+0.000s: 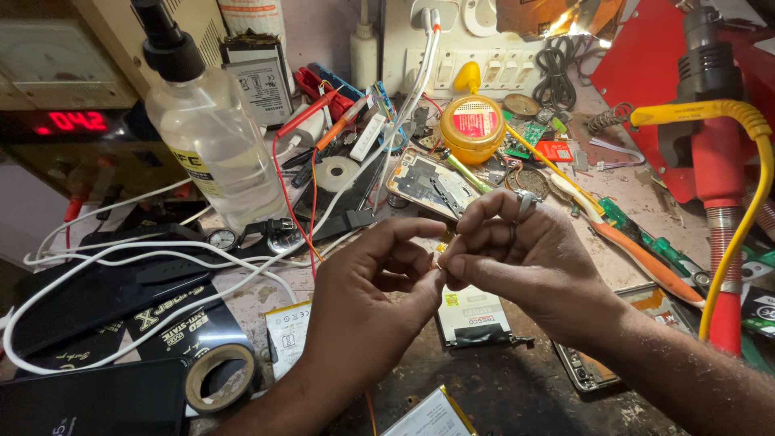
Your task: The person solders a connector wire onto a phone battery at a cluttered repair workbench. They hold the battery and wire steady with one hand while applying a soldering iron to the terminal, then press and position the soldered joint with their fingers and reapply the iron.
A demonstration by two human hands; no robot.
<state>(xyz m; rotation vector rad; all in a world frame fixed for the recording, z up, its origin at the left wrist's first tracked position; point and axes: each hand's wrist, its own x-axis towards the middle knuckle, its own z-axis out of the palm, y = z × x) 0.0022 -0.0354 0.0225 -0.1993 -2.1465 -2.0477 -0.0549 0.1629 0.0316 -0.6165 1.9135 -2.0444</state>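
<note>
Hands pinching a thin gold strip (446,249), long axis slanting up-right, left fingers (428,278) and right fingers (464,262) closed on it.

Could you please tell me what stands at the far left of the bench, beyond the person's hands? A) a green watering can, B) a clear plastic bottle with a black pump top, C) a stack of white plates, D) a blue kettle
B: a clear plastic bottle with a black pump top stands upright at the left of the bench, beyond the left hand and right hand, which meet over a small part.
</note>
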